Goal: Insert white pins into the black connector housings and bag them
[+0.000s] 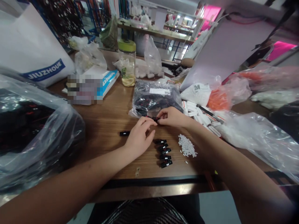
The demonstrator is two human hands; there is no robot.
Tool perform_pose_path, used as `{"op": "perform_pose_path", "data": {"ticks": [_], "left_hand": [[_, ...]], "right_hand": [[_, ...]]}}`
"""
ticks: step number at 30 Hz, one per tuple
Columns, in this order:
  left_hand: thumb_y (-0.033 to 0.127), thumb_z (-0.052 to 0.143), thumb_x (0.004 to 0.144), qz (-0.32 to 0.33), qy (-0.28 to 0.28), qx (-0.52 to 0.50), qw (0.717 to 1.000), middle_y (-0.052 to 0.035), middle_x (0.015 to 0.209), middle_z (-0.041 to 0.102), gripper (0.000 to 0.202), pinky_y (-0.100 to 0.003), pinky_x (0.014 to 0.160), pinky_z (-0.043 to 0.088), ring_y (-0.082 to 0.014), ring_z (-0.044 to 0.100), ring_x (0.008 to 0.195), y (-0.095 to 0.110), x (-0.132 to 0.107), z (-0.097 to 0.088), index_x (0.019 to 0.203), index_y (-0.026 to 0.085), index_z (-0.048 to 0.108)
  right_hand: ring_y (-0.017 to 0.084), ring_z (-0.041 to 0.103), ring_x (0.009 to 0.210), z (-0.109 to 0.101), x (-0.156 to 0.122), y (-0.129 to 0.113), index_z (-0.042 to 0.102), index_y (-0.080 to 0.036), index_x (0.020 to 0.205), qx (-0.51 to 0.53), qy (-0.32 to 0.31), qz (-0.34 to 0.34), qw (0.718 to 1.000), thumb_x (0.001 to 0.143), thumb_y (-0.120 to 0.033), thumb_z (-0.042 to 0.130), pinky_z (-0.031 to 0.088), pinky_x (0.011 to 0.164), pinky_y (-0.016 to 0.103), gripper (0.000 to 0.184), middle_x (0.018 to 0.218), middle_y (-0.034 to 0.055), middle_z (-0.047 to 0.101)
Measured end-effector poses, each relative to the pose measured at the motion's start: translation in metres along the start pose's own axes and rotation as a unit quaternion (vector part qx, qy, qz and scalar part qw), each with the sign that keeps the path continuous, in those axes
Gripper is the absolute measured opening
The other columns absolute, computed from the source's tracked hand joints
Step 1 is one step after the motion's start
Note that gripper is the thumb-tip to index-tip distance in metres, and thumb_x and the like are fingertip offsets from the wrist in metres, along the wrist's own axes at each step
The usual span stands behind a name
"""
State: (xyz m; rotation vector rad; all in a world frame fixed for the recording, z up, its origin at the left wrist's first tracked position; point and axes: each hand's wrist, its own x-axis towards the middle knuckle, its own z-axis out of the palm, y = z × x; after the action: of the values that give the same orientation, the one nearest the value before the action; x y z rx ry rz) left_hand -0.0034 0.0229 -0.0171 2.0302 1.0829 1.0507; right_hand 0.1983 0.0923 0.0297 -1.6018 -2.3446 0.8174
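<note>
At the mouth of a clear bag of black parts (155, 99), my right hand (171, 116) has thumb and fingers pinched on a small black connector (154, 118). My left hand (140, 134) is just to its left, thumb and fingers apart, its fingertips close to that connector; whether they touch it I cannot tell. Below the hands, several black connectors with small white pieces in them (166, 151) lie in a column on the table. Another black connector (124, 133) lies left of my left hand. To the right of the column is a pile of tiny white pins (187, 145).
A green-lidded bottle (126, 63) stands behind the bag. Booklets (107, 84) lie at the back left, with a large clear bag of black parts (42, 130) nearer. White blocks (198, 113) and orange-filled plastic bags (219, 98) crowd the right. The table edge (149, 183) runs along the front.
</note>
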Motion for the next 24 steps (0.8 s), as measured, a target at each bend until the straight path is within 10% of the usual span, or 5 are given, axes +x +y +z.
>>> {"op": "perform_pose_path", "data": {"ticks": [4,9,16,24], "left_hand": [[0.009,0.060,0.088,0.005,0.004,-0.014,1.000,-0.0081,0.129,0.054,0.036,-0.029,0.072,0.054,-0.0148,0.061,0.087,-0.004,0.001,0.001,0.121,0.023,0.060],[0.012,0.064,0.088,0.023,-0.031,-0.025,0.999,-0.0025,0.096,0.065,0.017,-0.028,0.069,0.052,-0.0155,0.061,0.080,-0.008,0.002,0.002,0.102,0.021,0.068],[0.019,0.066,0.088,0.004,-0.084,0.116,0.990,-0.0017,0.095,0.071,0.011,-0.036,0.080,0.050,-0.0218,0.064,0.091,-0.004,0.001,0.001,0.099,0.022,0.069],[0.020,0.068,0.088,-0.008,-0.104,0.141,0.985,0.0009,0.090,0.070,0.013,-0.031,0.073,0.048,-0.0174,0.063,0.078,-0.001,-0.002,0.002,0.101,0.024,0.069]], "right_hand": [[0.012,0.057,0.065,-0.010,-0.017,-0.004,0.075,-0.016,0.091,0.099,-0.078,-0.006,0.992,0.075,-0.032,0.066,0.044,0.061,0.025,0.025,0.076,0.0009,0.070],[0.011,0.055,0.063,-0.002,-0.031,-0.014,0.074,-0.016,0.085,0.123,-0.124,-0.019,0.985,0.077,-0.031,0.064,0.042,0.059,0.025,0.020,0.072,-0.0004,0.068],[0.015,0.063,0.072,-0.014,-0.088,0.004,0.074,-0.018,0.082,-0.012,0.087,0.027,0.996,0.085,-0.032,0.058,0.046,0.068,0.028,0.021,0.081,0.0032,0.073],[0.019,0.068,0.073,-0.007,-0.160,0.059,0.077,-0.024,0.084,-0.010,0.027,0.178,0.984,0.083,-0.035,0.061,0.049,0.064,0.028,0.020,0.082,0.0005,0.077]]}}
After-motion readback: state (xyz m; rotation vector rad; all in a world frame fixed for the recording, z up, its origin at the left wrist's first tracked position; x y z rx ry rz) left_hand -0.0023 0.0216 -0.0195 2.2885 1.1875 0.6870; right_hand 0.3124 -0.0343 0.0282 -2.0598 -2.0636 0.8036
